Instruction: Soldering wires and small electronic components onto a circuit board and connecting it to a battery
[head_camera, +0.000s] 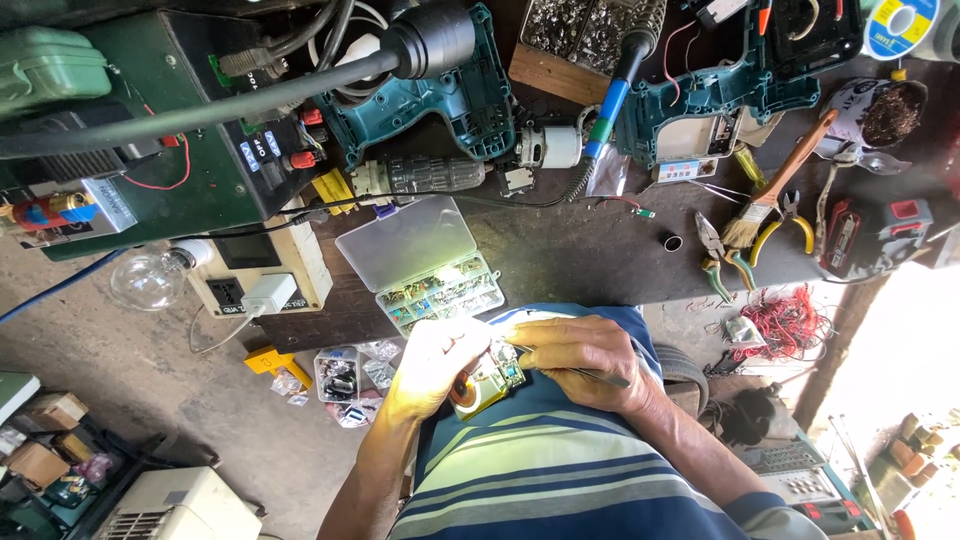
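Here the left hand (432, 362) grips a circuit board (492, 375); the right hand (580, 362) pinches, seemingly, tweezers (590, 374) just beside it.

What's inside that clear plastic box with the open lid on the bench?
The clear plastic box holds rows of tiny mixed parts in small compartments, too small to identify. Its near corner is hidden behind the left hand.

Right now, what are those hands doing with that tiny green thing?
A person in a striped shirt holds a small circuit board in the left hand and touches it with tweezers pinched in the right hand. An open parts box sits just ahead on the workbench, among teal drill shells.
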